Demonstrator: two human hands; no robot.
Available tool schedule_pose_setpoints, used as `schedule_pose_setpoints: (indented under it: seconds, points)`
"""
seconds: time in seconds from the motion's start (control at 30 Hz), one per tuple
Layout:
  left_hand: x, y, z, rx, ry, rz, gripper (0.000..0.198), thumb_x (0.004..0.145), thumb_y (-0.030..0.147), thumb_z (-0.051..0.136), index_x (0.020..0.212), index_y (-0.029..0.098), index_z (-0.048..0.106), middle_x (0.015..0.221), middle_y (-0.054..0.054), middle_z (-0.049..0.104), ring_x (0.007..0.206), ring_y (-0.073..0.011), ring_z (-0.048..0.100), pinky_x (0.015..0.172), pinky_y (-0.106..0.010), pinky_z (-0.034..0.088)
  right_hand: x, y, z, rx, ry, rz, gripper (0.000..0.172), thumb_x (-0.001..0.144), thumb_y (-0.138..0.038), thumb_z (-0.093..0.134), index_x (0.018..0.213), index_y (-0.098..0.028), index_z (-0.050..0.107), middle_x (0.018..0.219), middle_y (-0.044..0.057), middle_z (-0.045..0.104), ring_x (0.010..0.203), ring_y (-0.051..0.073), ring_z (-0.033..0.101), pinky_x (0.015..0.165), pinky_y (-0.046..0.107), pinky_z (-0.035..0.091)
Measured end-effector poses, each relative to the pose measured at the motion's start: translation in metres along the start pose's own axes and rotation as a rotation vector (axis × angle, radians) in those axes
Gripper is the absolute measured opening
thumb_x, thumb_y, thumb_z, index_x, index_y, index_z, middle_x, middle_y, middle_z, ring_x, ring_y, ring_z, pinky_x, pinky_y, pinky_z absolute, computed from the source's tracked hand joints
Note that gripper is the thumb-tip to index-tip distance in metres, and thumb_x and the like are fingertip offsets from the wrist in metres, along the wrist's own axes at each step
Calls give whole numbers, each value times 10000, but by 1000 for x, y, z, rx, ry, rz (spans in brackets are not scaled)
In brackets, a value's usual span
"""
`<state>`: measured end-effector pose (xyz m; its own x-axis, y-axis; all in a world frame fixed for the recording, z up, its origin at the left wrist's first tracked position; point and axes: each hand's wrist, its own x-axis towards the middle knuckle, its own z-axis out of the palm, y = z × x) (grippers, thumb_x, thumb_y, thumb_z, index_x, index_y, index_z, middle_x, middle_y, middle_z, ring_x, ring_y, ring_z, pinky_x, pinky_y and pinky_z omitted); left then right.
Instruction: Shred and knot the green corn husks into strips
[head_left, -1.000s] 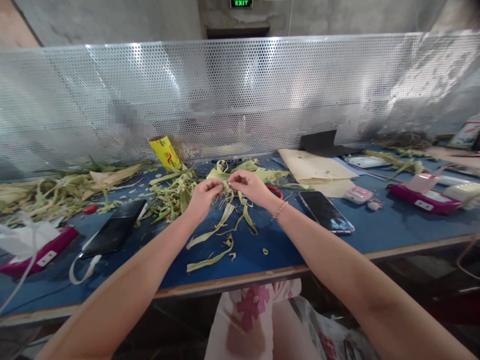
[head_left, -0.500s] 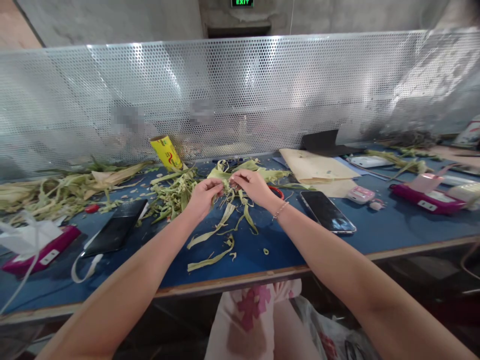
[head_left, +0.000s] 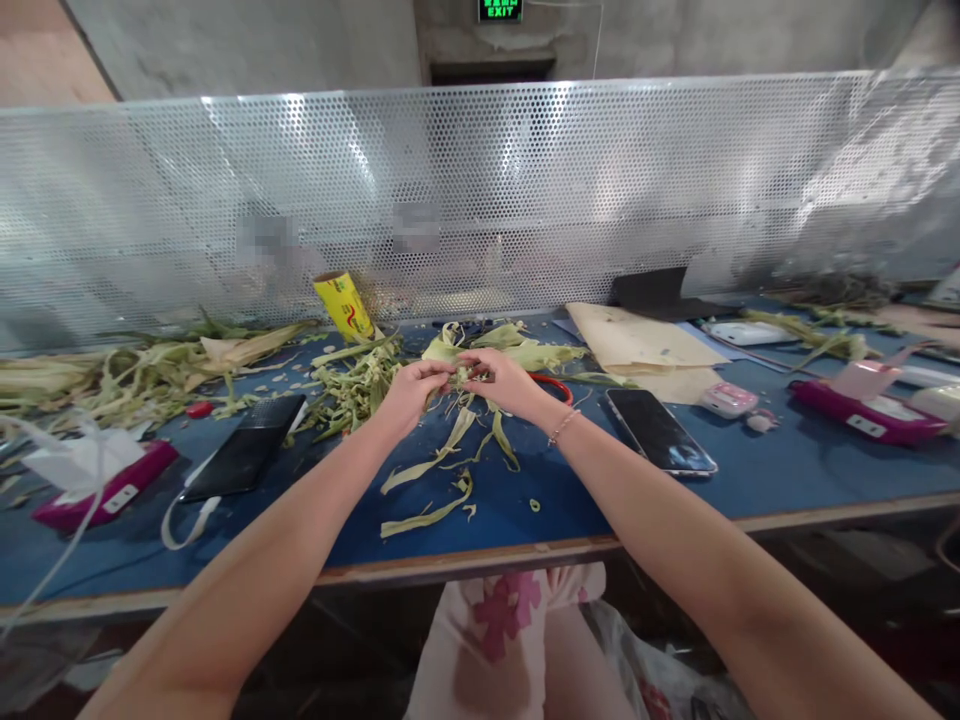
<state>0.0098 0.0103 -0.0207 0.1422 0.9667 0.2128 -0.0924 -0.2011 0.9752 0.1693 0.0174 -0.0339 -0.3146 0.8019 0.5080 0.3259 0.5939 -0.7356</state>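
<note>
"Scraps (head_left: 356, 385) lie heaped at your eleven o'clock. And the grip?"

"Your left hand (head_left: 412, 396) pinches close against the green tuft (head_left: 462, 376) at your twelve o'clock; whether it clasps it, I cannot tell. Your right hand (head_left: 502, 383) grasps it."

"Advice?"

"Work in small moves, fingertips close together, clear of the phone (head_left: 660, 432) at one o'clock."

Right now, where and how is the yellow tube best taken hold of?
The yellow tube is probably best gripped around its upper half, squeezing its round sides from above and in front. It leans, with its open end up and to the left, while plant scraps crowd its lower end.
</note>
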Motion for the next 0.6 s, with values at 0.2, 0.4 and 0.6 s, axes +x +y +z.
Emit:
schedule_pose_setpoints:
  seconds: [0.2,0.4,0.6]
  points:
    - [-4,3,1,49,-9,12,158,504,153,657,661,152,644,612,5,615,593,-114,552,667,-284,429,-2,-4,-2,-91,28,-88,241,686,-199,624,925,-168,601,928,64,571,820,136,545,679,274,489]
    - [-4,1,0,7,-8,27,220,494,190,706,684,142,606,622,4,611,598,-120,576,695,-315,457,0,0,-2,-112,43,-100,190,680,-191,617,867,-163,626,849,45,585,748,122,549,649,261,480]
    - [-3,1,-1,0,0,24,208,501,181,711,668,140,595,598,11,606,583,-109,574,671,-291,457,-1,1,-2,-69,62,-97,184,669,-200,627,850,-176,653,822,34,618,707,114,562,644,254,472]
